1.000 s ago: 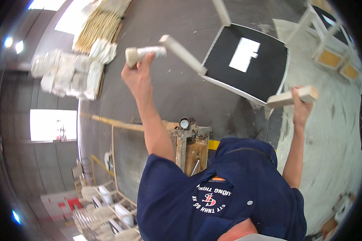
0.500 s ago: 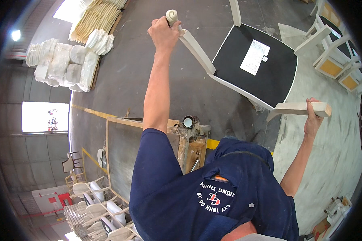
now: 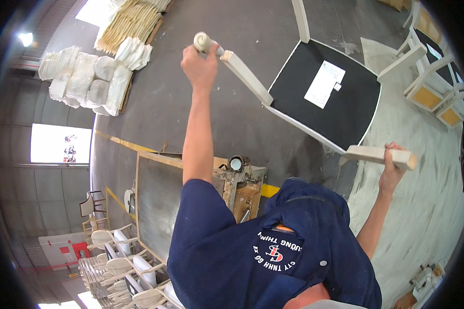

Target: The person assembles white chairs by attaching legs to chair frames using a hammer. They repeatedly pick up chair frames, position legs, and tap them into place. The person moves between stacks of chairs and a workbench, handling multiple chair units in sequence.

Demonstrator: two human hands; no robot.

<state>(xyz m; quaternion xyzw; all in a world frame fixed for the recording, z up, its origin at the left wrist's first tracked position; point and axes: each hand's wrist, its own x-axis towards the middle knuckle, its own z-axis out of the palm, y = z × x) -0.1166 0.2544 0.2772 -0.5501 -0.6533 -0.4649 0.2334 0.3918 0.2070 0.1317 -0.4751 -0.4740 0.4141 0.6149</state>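
Note:
An upside-down chair [image 3: 299, 77] shows its black underside, with a white paper label [image 3: 325, 85] on it and pale legs pointing up. My right hand [image 3: 392, 167] is closed round the near right leg [image 3: 368, 153], close to its end. At the left, my left hand [image 3: 200, 67] is wrapped round a pale cylindrical thing with a spiral-looking round end [image 3: 202, 41]; its kind is unclear. This thing is beside the bare end of the left leg [image 3: 247, 77], with a small gap between them.
A worn workbench [image 3: 175, 201] with a pipe-like part [image 3: 236, 164] stands left of my body. Plastic-wrapped stacks [image 3: 85, 80] sit at the far left. Other chairs [image 3: 433, 77] stand at the right, and several chair frames [image 3: 123, 268] at the lower left. Pale sheeting [image 3: 402, 216] covers the floor at right.
My left hand has moved left and nearer with the pale cylindrical thing, away from the leg's end. My right hand and the leg it holds have shifted slightly nearer and left.

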